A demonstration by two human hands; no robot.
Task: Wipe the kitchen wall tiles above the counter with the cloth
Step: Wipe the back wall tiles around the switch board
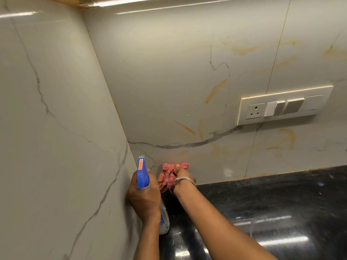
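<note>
Your right hand [183,174] reaches forward over the black tabletop [272,212], forearm stretched out, a thin bangle [181,180] at the wrist. Its fingers are curled round the bunched red cloth [167,175], pressing it against the wall tiles [169,81] low down, just above the tabletop and close to the corner. Your left hand [143,196] sits beside it, nearer the side wall, fingers wrapped round the neck of a spray bottle [143,175] held upright, blue trigger head pointing at the corner. The bottle's clear body [163,220] shows below your wrist; you cannot tell how full it is. A switch plate [283,105] sits on the tiles to the right, among yellowish streaks [216,90].
</note>
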